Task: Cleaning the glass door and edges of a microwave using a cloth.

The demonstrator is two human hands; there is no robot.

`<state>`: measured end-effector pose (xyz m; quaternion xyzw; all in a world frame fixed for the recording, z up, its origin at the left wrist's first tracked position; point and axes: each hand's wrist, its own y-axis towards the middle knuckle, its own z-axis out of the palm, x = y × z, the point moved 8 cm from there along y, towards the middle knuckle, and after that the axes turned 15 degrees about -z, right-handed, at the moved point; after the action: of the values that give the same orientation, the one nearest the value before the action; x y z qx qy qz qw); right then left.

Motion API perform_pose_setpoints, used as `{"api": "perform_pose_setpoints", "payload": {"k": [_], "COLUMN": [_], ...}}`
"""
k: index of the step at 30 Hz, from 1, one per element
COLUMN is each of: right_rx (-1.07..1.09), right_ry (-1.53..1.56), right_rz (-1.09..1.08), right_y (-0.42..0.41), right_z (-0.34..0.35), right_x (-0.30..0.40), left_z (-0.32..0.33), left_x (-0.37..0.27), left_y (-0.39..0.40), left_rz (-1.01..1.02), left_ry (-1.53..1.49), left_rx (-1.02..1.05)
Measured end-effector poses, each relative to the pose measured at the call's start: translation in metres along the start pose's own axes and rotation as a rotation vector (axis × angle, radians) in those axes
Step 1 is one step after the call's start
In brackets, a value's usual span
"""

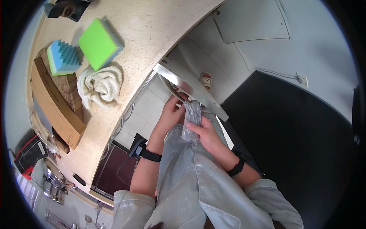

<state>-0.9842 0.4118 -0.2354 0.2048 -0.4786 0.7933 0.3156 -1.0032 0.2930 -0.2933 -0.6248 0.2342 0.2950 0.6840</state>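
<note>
A grey woven or mesh-like bundle point(191, 123), apparently in clear wrapping, lies upright in front of my body. My right hand point(201, 128) grips it around its lower half, thumb across the front. At its top end is my left hand point(175, 106), with fingers curled beside the bundle and the curved handle point(171, 88) of an open cabinet door point(194, 90). What the left fingertips pinch is partly hidden. Both wrists wear black straps, and the left one carries a small black device point(138, 146).
On the countertop point(137, 34) to the left are a green and blue sponge point(98, 44), a blue ridged sponge point(64, 57), a crumpled white cloth point(100, 86), a cardboard box point(57, 103) and a wooden board point(71, 91). The open door juts out ahead. A large black panel point(283, 128) stands right.
</note>
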Motion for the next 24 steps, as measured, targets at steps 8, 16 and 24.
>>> {"api": "perform_pose_setpoints", "payload": {"k": [8, 16, 24], "right_rx": [0.085, 0.064, -0.01], "right_ry": [-0.197, -0.295, -0.703], "right_rz": [-0.136, -0.106, -0.263], "right_y": [0.005, 0.003, 0.003], "right_z": [-0.026, -0.014, -0.043], "right_x": [-0.014, -0.018, -0.028], "left_z": [0.015, 0.003, 0.007], "left_x": [0.025, 0.031, 0.042], "left_y": [0.011, 0.006, -0.004], "left_rz": [-0.006, 0.045, -0.106], "left_ry": [0.178, 0.503, 0.369], "left_rx": [-0.106, -0.241, -0.192]}}
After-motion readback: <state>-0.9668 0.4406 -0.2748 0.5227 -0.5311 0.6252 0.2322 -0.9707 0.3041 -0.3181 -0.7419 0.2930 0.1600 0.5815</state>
